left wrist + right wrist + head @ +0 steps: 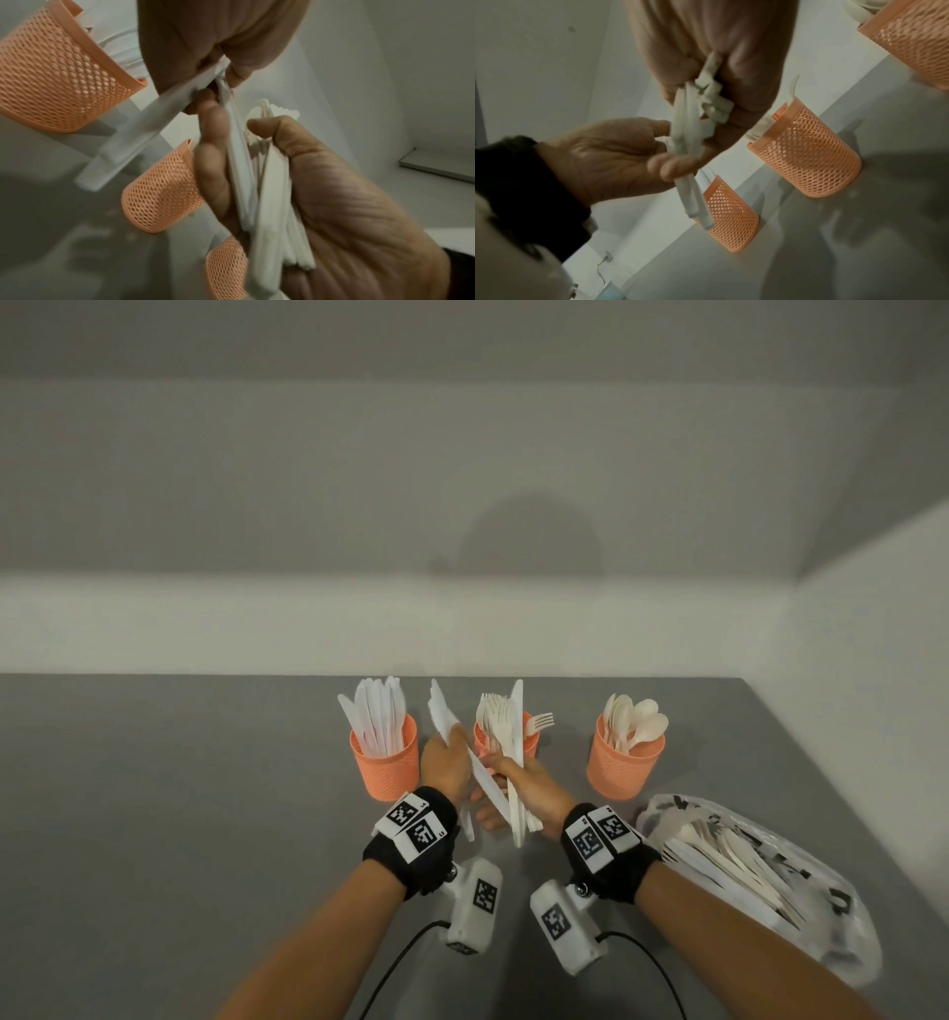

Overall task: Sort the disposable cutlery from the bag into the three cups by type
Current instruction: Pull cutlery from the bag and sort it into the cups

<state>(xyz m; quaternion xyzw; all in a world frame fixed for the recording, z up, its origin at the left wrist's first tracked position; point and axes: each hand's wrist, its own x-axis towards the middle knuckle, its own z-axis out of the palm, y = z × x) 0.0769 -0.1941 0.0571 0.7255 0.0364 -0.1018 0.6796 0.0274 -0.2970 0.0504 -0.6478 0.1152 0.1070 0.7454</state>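
The three cups point(384, 765) are seen to be of orange plastic, matt, with a perforated mesh wall and a smooth solid rim; the mesh is shown plainly in the left wrist view point(61, 81); the knives point(377, 716) in the left cup are of white plastic, smooth and faintly glossy; the forks point(500, 719) and spoons point(634, 721) appear as a creamier, matt plastic; the bag point(801, 891) at the near right is of thin, translucent, crinkled plastic film with a sheen; the table point(154, 814) is finished in a smooth matt grey; the wrist bands point(431, 860) are of black cloth; the camera housings point(475, 909) are of white, hard, smooth plastic.
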